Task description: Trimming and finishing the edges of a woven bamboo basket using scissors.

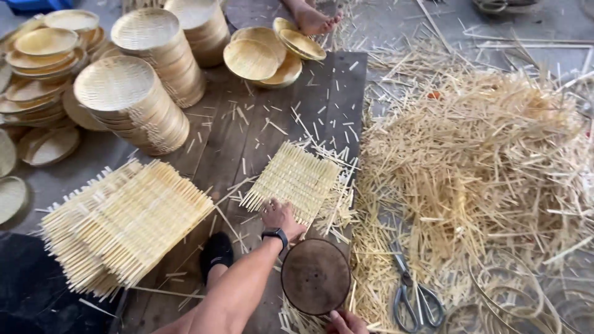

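Keep the left hand (279,216) pressed flat and open on the woven mat (291,180) while the right hand (348,322), gripping the round disc (315,276), stays level.

Black wristwatch (275,234), bare arms

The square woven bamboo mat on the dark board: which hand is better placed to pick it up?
Probably the left hand: it already rests on the square woven bamboo mat. The right hand holds the round dark disc.
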